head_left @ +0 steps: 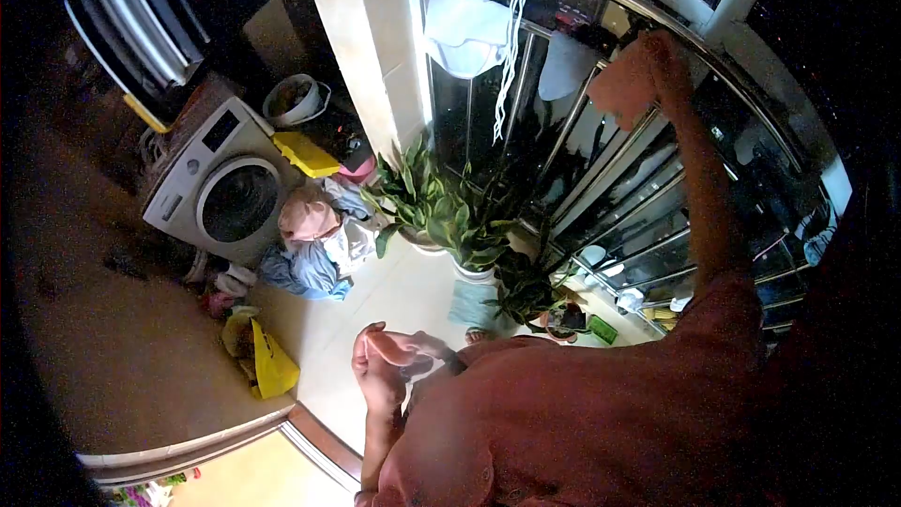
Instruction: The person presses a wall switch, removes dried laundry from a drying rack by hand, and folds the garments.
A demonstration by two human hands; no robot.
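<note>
The cloth (619, 86), pinkish in this light, is at the far right in front of the railing (651, 7). The right hand (668, 61) has its grip pinching the cloth's upper edge; the fingers cover that edge, and whether the cloth touches the bars is hard to tell. The left hand (375, 374) is near the middle with fingers curled; blur and glare hide what lies against its palm, so I cannot tell whether its grip is closed on anything.

The shirt (563, 413) blocks the near right, and only part of a foot (479, 334) shows past it. Left of the cloth, white laundry (465, 33) and loose cords (514, 38) hang across the bars. Leafy plants (455, 216) cover the railing's lower part. Farther left, a heap of clothes (324, 230) lies on the floor (361, 305) before the washing machine (176, 197). A yellow bag (272, 366) sits at the near left. Darkness swallows the outer edges.
</note>
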